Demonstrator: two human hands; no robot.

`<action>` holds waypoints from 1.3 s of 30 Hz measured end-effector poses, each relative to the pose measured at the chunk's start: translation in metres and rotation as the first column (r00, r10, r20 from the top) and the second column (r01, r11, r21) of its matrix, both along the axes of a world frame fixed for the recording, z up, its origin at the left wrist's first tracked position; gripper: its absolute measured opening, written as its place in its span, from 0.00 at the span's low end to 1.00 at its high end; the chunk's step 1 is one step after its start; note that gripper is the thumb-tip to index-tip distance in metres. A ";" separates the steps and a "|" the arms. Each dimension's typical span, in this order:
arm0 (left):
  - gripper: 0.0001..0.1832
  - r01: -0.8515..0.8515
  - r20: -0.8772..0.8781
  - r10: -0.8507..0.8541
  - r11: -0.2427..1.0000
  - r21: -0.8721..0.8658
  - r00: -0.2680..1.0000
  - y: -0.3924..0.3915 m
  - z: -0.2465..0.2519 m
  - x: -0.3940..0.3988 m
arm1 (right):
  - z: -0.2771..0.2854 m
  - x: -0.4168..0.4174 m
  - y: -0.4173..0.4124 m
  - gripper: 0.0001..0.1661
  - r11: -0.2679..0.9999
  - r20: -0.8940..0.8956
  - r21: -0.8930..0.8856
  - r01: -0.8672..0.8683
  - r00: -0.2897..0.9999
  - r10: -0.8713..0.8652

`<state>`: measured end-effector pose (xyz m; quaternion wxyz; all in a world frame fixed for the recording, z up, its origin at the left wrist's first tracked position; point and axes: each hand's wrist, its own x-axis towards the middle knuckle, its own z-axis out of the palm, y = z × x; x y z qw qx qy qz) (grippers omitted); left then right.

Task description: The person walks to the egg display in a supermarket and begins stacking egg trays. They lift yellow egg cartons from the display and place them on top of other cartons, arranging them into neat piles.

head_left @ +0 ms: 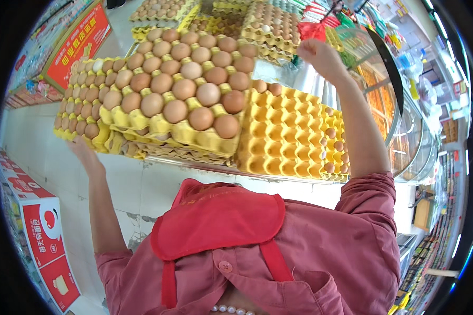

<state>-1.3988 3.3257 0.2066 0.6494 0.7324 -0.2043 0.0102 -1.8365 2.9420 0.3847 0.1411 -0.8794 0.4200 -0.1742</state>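
My left hand is beside the near left corner of a yellow egg tray full of brown eggs; whether it touches the tray I cannot tell. Raised over the far right side of the stacks, my right hand has its fingers curled near a red plastic bag; whether anything is in it is unclear. Between my arms stands a tall stack topped by a full tray of eggs. Right of that lies a mostly empty yellow egg tray, with two eggs at its far edge.
More stacked egg trays stand at the back. A partly filled tray is by my right forearm. A curved glass display case stands at the right. Red printed boxes are at the lower left, and a red sign at the upper left.
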 end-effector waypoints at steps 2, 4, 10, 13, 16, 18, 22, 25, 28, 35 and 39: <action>0.44 0.043 0.020 -0.040 0.990 -0.132 0.999 -0.012 0.049 -0.045 | -0.038 -0.047 -0.013 0.19 0.987 -0.180 0.131 0.092 0.981 -0.067; 0.40 -0.048 0.172 0.058 0.997 -0.062 0.983 -0.023 0.085 -0.082 | -0.086 -0.075 -0.023 0.24 0.979 -0.178 0.203 0.018 0.984 0.018; 0.31 0.499 0.704 -0.382 0.865 0.045 0.599 -0.078 0.151 -0.238 | -0.148 -0.043 -0.019 0.32 0.984 -0.122 0.060 -0.170 0.977 0.177; 0.29 0.556 0.662 -0.697 0.678 0.482 0.276 -0.103 0.169 -0.309 | -0.139 -0.021 -0.009 0.28 0.983 -0.277 0.066 -0.170 0.943 0.182; 0.31 0.632 0.358 -0.888 0.457 0.626 0.288 -0.139 0.146 -0.351 | -0.153 -0.011 -0.018 0.24 0.974 -0.347 0.053 -0.220 0.911 0.224; 0.33 0.500 0.283 -0.902 0.419 0.758 0.327 -0.166 0.122 -0.368 | -0.166 -0.023 -0.030 0.25 0.976 -0.130 0.051 -0.213 0.967 0.218; 0.33 0.366 0.203 -0.881 0.374 0.852 0.427 -0.229 0.080 -0.371 | -0.157 -0.046 -0.024 0.29 0.978 0.397 0.193 -0.075 0.918 -0.008; 0.22 0.091 0.342 -0.770 0.456 0.885 0.539 -0.280 0.043 -0.364 | -0.149 -0.067 -0.022 0.31 0.803 0.666 0.565 -0.190 0.679 -0.308; 0.19 0.110 0.159 -0.810 0.264 0.958 0.564 -0.321 0.018 -0.353 | -0.127 -0.103 0.007 0.26 0.653 0.680 0.699 -0.290 0.553 -0.482; 0.14 0.129 0.177 -0.857 0.270 0.954 0.484 -0.345 0.006 -0.336 | -0.145 -0.192 0.044 0.19 0.603 0.686 0.721 -0.340 0.471 -0.555; 0.12 0.000 0.302 -0.875 0.327 0.945 0.377 -0.341 0.016 -0.343 | -0.152 -0.213 0.062 0.21 0.598 0.645 0.756 -0.267 0.462 -0.609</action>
